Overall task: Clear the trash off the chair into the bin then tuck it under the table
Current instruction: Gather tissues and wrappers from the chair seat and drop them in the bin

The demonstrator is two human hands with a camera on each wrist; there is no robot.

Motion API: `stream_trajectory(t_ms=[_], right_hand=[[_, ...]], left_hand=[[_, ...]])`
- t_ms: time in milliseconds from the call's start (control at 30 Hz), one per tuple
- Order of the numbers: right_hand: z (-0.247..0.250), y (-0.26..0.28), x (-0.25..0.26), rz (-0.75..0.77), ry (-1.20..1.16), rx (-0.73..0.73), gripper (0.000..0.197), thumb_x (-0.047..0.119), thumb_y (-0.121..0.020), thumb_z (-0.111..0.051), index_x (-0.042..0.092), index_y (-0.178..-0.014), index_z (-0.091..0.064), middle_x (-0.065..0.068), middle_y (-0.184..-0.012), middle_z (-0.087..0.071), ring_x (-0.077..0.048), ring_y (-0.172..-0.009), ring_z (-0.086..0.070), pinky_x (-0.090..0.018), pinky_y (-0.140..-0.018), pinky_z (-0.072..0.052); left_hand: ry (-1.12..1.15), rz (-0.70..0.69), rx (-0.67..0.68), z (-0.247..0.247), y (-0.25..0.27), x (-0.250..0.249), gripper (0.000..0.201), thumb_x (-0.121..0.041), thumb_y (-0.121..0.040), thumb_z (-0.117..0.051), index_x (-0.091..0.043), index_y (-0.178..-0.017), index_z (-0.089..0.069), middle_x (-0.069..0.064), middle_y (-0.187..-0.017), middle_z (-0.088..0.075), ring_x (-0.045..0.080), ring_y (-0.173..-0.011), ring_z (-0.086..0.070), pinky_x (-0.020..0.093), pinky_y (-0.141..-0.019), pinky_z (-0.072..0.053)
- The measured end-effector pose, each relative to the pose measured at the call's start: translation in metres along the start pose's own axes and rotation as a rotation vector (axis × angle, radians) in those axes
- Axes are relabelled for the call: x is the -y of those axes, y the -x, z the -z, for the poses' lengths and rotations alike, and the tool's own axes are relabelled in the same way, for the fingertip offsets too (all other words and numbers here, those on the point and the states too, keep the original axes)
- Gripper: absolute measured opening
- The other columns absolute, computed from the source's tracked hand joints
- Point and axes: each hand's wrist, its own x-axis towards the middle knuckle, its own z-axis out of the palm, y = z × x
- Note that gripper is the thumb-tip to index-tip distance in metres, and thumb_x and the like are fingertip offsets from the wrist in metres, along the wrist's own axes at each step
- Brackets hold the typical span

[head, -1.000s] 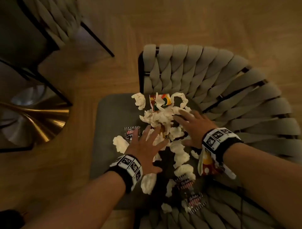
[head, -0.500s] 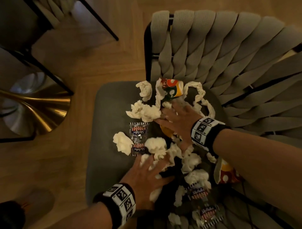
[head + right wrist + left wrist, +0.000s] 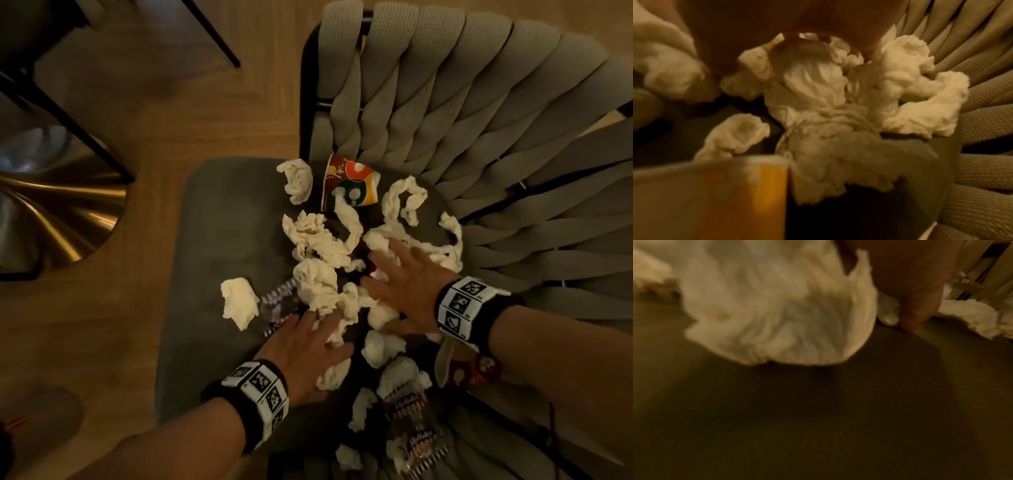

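Lying under both hands (image 3: pixel 346 329): tissues (image 3: pixel 318 284) (crumpled)

Home dining area: woven chair (image 3: pixel 479 144), wood floor (image 3: pixel 205 113), brass table base (image 3: pixel 61 212)

Both forearms come in from the bottom of the head view, the left from the lower left, the right from the lower right edge. Each wrist has a black band with black-and-white square markers. The left hand (image 3: pixel 305 356) lies palm down in the lower middle, its fingers spread and nearly straight, pointing up the frame. The right hand (image 3: pixel 407 291) lies palm down right of centre, fingers spread and pointing to the upper left.
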Motion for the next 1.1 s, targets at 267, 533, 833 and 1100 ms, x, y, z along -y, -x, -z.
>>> stream_trajectory(t_ms=[267,533,833,1100], right_hand=[[0.011,-0.015,0.013,0.032,-0.016,0.076,0.065,0.043,-0.087,-0.052,0.025,-0.142,-0.023,-0.012,-0.147,-0.025,-0.042,-0.125,-0.030,-0.048,-0.097,-0.040],[0.060,0.042,0.007,-0.044,-0.201,-0.027,0.064,0.048,-0.077,-0.058,0.022,-0.130,-0.035,-0.005,-0.128,-0.043,-0.031,-0.107,-0.051,-0.042,-0.087,-0.049],[0.108,0.136,0.009,-0.168,-0.479,-0.359,0.031,0.039,-0.072,-0.067,0.023,-0.095,-0.054,0.004,-0.091,-0.055,-0.014,-0.076,-0.054,-0.035,-0.070,-0.053],[0.226,0.232,0.069,-0.048,-0.523,-0.776,0.021,0.038,-0.064,-0.066,0.028,-0.072,-0.049,0.017,-0.065,-0.047,-0.002,-0.058,-0.047,-0.011,-0.052,-0.036]], left_hand=[[0.233,0.018,-0.150,0.013,-0.019,-0.005,0.062,-0.046,-0.076,-0.065,-0.026,-0.126,-0.036,0.012,-0.142,-0.026,0.037,-0.114,-0.044,0.043,-0.089,-0.047],[0.538,-0.048,-0.335,0.059,0.025,-0.027,0.050,-0.041,-0.070,-0.067,-0.031,-0.112,-0.041,0.001,-0.118,-0.044,0.026,-0.100,-0.051,0.037,-0.084,-0.049],[1.013,-0.127,-0.630,0.137,0.100,-0.034,0.024,-0.028,-0.073,-0.062,-0.014,-0.092,-0.059,0.007,-0.091,-0.062,0.018,-0.088,-0.059,0.042,-0.083,-0.050],[1.079,0.111,-0.892,0.148,0.243,-0.013,0.045,-0.049,-0.063,-0.057,-0.082,-0.086,-0.038,-0.061,-0.090,-0.045,-0.033,-0.093,-0.042,-0.009,-0.078,-0.032]])
